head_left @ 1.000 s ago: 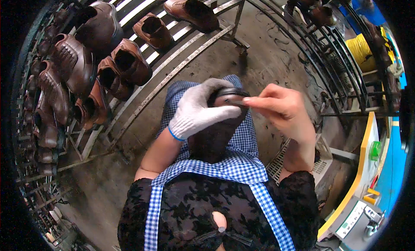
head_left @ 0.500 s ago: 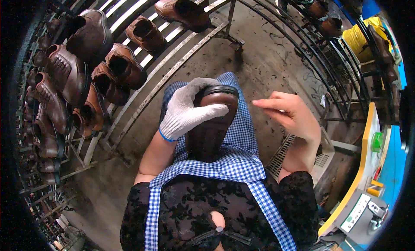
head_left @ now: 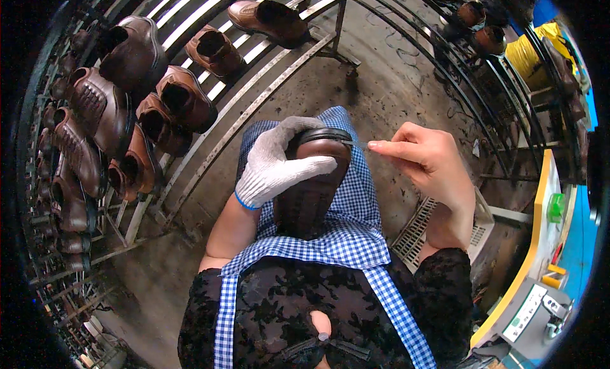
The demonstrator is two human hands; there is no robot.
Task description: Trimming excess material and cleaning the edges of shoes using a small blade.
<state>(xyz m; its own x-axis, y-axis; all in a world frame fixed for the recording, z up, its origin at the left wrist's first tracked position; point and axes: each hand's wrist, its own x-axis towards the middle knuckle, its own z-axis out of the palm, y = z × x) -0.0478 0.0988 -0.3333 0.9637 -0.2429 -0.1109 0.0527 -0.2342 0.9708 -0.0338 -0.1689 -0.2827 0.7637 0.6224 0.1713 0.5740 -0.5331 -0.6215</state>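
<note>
A dark brown leather shoe rests in my lap, its rounded end up and its black sole edge facing away from me. Gloved in white knit, my left hand wraps around that end, thumb across the leather and fingers behind the sole. My bare right hand pinches a thin greyish strip between thumb and forefinger. The strip reaches from the fingertips to the right side of the sole edge; whether it is a blade or a thread is too small to tell. The shoe's lower part lies against the blue checked apron.
A metal rack with several brown shoes stands on my left. Another dark rack bearing shoes and a yellow bundle is at the far right. Beside my right arm lie a pale slotted plastic crate and a yellow-edged worktable.
My right hand has risen slightly, and the thin strip now shows clearly between its fingertips and the sole edge. My left hand and the shoe stay nearly where they were.
</note>
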